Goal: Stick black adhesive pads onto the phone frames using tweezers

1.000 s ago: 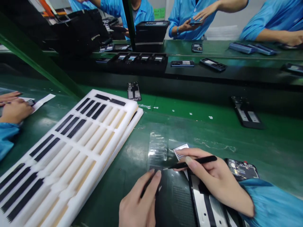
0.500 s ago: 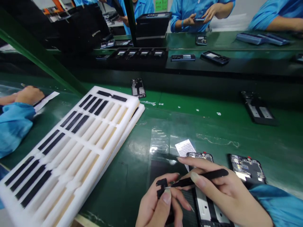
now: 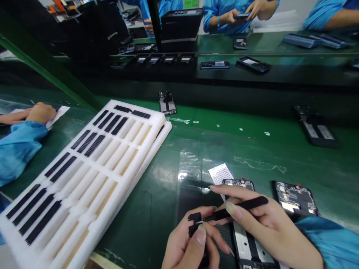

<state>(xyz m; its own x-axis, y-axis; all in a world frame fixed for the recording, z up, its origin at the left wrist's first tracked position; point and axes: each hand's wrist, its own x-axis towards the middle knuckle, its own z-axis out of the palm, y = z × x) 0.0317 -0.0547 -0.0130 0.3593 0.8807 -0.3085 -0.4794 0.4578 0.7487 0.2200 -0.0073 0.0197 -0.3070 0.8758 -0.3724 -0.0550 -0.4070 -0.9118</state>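
My left hand (image 3: 186, 243) pinches a small black flex cable (image 3: 194, 221) between thumb and forefinger; its lower part is hidden in the palm. In my right hand (image 3: 272, 228) is a pair of black tweezers (image 3: 246, 205), whose tips touch the cable beside my left thumb. Partly covered by my right hand, an opened phone (image 3: 241, 244) lies on the green mat. A white sheet with rows of small dots (image 3: 218, 174) sits just behind that phone. To the right of it, another opened phone (image 3: 298, 198) shows its circuit board, close to my right sleeve.
On the left, stacked white foam trays (image 3: 123, 164) hold black strips in some slots. A green belt (image 3: 224, 121) carries a phone (image 3: 167, 102) and another phone (image 3: 316, 127). Beyond it, a shelf bears more phones. A co-worker's hand (image 3: 42, 112) is at far left; others work opposite.
The phones and white marks on the belt have shifted right. The tweezers' tips stay at the cable, with both hands nearly still. The view has moved slightly.
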